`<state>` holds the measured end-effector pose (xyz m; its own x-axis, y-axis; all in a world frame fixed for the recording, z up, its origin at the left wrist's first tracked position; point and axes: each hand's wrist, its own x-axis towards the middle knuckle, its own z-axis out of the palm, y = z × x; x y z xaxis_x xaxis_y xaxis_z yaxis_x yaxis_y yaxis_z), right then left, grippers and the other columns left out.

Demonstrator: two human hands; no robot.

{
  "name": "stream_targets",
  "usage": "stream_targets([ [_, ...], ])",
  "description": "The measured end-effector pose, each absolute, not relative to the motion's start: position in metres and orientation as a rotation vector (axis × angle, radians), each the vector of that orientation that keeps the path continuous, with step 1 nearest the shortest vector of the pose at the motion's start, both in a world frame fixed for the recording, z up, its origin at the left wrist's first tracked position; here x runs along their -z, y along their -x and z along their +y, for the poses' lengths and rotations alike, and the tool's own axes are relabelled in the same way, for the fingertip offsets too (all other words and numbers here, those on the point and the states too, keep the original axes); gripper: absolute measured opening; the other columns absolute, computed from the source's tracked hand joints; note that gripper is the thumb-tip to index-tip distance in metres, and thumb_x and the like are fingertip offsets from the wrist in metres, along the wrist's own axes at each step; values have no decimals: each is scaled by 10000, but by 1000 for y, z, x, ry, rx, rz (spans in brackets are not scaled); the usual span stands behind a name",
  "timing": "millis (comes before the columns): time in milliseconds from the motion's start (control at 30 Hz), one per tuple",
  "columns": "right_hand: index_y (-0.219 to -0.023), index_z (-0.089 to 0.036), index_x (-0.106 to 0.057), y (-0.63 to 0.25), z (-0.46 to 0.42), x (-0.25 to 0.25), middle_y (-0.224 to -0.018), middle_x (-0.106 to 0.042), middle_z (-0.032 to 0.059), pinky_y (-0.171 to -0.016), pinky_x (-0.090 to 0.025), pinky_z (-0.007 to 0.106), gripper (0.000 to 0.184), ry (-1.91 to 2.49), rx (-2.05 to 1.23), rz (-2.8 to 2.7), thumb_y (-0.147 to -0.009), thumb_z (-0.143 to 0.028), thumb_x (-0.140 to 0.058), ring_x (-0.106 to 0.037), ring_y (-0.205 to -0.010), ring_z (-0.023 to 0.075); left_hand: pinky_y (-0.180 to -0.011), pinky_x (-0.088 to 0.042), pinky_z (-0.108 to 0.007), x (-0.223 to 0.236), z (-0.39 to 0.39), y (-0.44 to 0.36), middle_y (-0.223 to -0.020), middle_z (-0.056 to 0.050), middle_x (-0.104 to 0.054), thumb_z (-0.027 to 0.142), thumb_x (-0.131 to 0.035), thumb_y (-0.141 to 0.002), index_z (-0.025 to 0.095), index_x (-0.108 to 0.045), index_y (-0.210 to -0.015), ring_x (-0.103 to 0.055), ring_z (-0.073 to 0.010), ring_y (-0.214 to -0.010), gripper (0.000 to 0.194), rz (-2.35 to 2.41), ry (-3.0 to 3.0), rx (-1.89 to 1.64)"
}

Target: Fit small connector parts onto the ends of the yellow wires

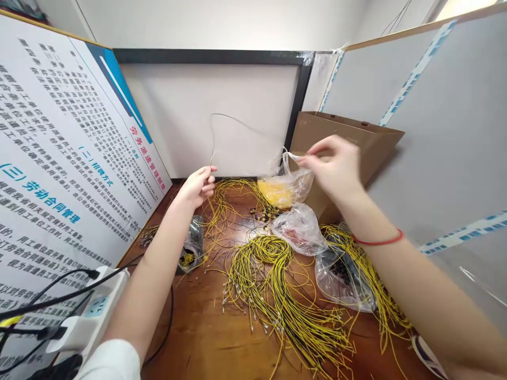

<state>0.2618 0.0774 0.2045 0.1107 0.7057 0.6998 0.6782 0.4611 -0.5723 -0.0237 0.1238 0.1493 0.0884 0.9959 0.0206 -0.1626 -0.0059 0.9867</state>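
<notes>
On the table [206,343], wires [269,279] lie among plastic bags [301,229].

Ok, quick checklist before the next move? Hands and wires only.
1. Left hand has the thin wire pinched, held up off the pile: ok.
2. Right hand has the neck of the clear plastic bag pinched: ok.
3. Yellow wires on the wooden table lie separate and untangled: not ok, they are heaped and crossed.
4. Metal wire ends undamaged: cannot tell, too small to see.
</notes>
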Motion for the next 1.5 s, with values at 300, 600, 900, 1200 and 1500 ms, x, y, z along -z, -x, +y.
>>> stream_targets([
  [300,-955,-106,-651,-215,134,-89,-1045,-627,164,-742,-454,267,314,1984,69,-2230,-830,41,-403,-633,-869,186,-567,-488,-284,-87,232,-12,-813,-129,-663,210,-418,-916,117,-570,-1096,-652,-205,-701,254,1906,-1341,-966],
  [600,-1044,-48,-632,-211,127,-70,-1043,-640,250,-803,-478,343,309,2045,-1,-2340,-884,-13,-370,-652,-981,284,-1015,-350,-523,-44,216,-35,-1300,-235,-492,114,-451,-808,101,-489,-1239,-423,-378,-1257,433,2035,-2109,-776],
  [900,-1021,-99,-677,-192,175,-52,-1075,-691,168,-822,-443,258,266,1685,-208,-2628,-883,-111,-449,-647,-961,205,-957,-436,-398,-20,196,-47,-1166,-138,-565,176,-479,-828,149,-496,-1192,-526,-259,-1114,366,1336,-2632,-645],
  [1200,-811,-135,-750,-240,172,-66,-818,-743,92,-634,-404,238,210,1633,-291,-2800,-752,-146,-549,-618,-666,155,-984,-371,-488,-17,220,-27,-1180,-164,-617,307,-501,-842,145,-608,-1109,-524,-324,-1145,331,1492,-2629,-242],
  [1500,-885,-156,-732,-244,150,-64,-927,-735,89,-738,-425,239,249,1662,-251,-2777,-752,-71,-539,-649,-819,172,-961,-361,-486,-21,225,-15,-1050,-117,-679,311,-490,-808,176,-680,-715,-522,-314,-1092,250,1638,-2516,-346],
])
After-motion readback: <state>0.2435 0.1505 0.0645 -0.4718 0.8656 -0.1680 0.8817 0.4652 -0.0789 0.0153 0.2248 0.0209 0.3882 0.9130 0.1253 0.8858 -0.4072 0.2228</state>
